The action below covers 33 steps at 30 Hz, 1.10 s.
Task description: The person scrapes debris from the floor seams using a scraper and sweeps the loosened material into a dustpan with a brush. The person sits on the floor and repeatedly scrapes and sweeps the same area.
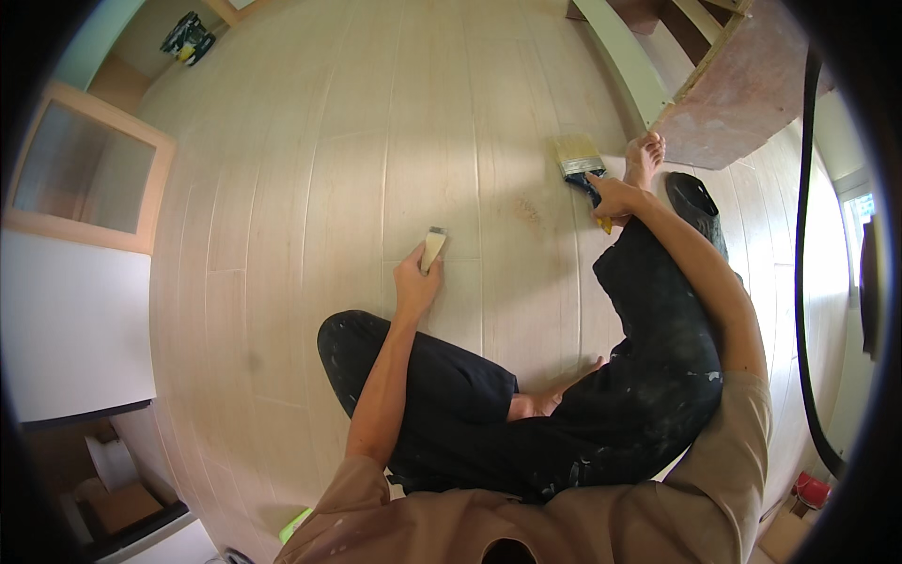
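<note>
My left hand (418, 280) is closed round a small scraper-like tool (434, 248) with a pale body and a dark, flat far end, held low over the wood-look plank floor (338, 211). In my right hand (614, 196) is a wide paintbrush (582, 163) with pale bristles, a metal ferrule and a dark blue handle with a yellow end. Its bristles point away from me and lie at or just over the floor beside my bare foot (643, 156). Between the two tools, a small patch of crumbs or dust (527, 210) lies on the planks.
A wooden cabinet frame (740, 92) stands beyond my right foot, with a dark vacuum-like nozzle (692, 196) near it. Cabinets with a framed glass door (84, 166) line the left side. A dark paint-stained bucket (189, 39) is at the far left. A black cable or strap (802, 282) hangs at right.
</note>
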{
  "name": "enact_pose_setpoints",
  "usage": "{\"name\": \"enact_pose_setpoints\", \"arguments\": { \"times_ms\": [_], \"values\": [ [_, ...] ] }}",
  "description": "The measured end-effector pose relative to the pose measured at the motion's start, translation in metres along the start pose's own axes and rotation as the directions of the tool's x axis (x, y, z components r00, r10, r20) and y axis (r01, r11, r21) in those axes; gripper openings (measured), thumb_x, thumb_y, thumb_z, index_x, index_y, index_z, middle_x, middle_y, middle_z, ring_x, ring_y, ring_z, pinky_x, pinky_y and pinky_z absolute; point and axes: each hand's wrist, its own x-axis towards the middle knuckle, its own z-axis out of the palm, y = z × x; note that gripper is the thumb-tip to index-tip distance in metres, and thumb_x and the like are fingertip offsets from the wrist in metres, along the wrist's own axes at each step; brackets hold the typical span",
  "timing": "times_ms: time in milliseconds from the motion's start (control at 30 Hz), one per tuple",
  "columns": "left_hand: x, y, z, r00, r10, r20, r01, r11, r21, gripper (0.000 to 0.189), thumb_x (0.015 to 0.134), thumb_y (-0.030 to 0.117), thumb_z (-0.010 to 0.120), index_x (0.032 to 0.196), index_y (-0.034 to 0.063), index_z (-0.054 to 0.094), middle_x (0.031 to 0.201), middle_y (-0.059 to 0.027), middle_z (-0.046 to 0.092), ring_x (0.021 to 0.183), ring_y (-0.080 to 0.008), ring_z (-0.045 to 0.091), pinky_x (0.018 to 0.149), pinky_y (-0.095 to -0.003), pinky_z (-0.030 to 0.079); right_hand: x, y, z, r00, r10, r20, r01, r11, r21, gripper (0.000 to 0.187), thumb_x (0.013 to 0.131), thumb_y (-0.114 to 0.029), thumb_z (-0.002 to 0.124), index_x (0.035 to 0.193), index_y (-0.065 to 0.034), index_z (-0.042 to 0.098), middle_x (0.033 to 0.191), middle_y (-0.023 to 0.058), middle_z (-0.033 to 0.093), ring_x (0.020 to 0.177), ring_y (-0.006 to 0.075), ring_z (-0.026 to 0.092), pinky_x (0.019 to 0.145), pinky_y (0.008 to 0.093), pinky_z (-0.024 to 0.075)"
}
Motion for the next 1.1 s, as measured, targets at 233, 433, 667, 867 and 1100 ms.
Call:
{"name": "enact_pose_setpoints", "arguments": {
  "times_ms": [233, 433, 667, 867, 1100],
  "values": [
    [-0.027, 0.004, -0.043, 0.952, 0.243, -0.185, -0.195, 0.949, 0.247, 0.041, 0.086, 0.017, 0.076, 0.124, 0.0012, 0.07, 0.121, -0.0219, 0.064, 0.115, -0.041, 0.061, 0.099, -0.0479, 0.049, 0.014, -0.002, 0.007, 0.972, -0.15, -0.182, 0.161, 0.986, 0.047, 0.096, 0.075, -0.029, 0.074, 0.155, 0.0032, 0.032, 0.112, 0.031, 0.065, 0.104, 0.04, 0.063, 0.09, 0.0455, 0.0508],
    [-0.174, 0.051, -0.186, 0.79, 0.297, -0.537, -0.153, 0.943, 0.295, 0.03, 0.086, 0.002, 0.073, 0.116, 0.0047, 0.073, 0.118, -0.015, 0.065, 0.113, -0.0326, 0.063, 0.096, -0.042, 0.051, 0.009, 0.054, 0.011, 0.979, -0.084, -0.183, 0.114, 0.981, 0.158, 0.085, 0.079, -0.022, 0.069, 0.154, 0.0011, 0.037, 0.102, 0.0234, 0.064, 0.089, 0.0311, 0.06, 0.079, 0.042, 0.049],
    [-0.48, -0.024, -0.312, 0.2, -0.038, -0.979, 0.684, 0.721, 0.112, 0.05, 0.086, 0.006, 0.072, 0.131, 0.0012, 0.053, 0.124, -0.0148, 0.054, 0.116, -0.0324, 0.051, 0.1, -0.047, 0.041, -0.01, 0.065, 0.006, 0.991, 0.022, -0.129, 0.012, 0.967, 0.256, 0.074, 0.084, -0.014, 0.063, 0.154, -0.0014, 0.043, 0.089, 0.0146, 0.063, 0.072, 0.0208, 0.055, 0.067, 0.0379, 0.0468],
    [-0.669, -0.092, -0.485, -0.547, 0.17, -0.82, 0.768, 0.492, -0.41, 0.097, 0.081, 0.037, 0.089, 0.151, -0.0011, 0.035, 0.143, -0.0296, 0.038, 0.132, -0.0433, 0.045, 0.11, -0.0532, 0.04, -0.015, 0.12, -0.052, 0.902, -0.086, -0.423, 0.088, 0.996, -0.014, 0.066, 0.086, -0.009, 0.058, 0.151, -0.0029, 0.049, 0.063, 0.0054, 0.054, 0.051, 0.0132, 0.048, 0.049, 0.0339, 0.0411],
    [-0.748, -0.078, -0.631, -0.209, -0.1, -0.973, 0.661, 0.719, -0.216, 0.065, 0.099, 0.038, 0.07, 0.144, -0.0028, 0.046, 0.13, -0.0181, 0.061, 0.117, -0.0291, 0.061, 0.099, -0.0425, 0.052, -0.045, 0.059, -0.012, 0.898, -0.082, -0.431, 0.101, 0.995, 0.021, 0.041, 0.091, -0.014, 0.064, 0.13, -0.0021, 0.065, 0.077, 0.0112, 0.062, 0.067, 0.0206, 0.058, 0.061, 0.0377, 0.0463]
  ]
}}
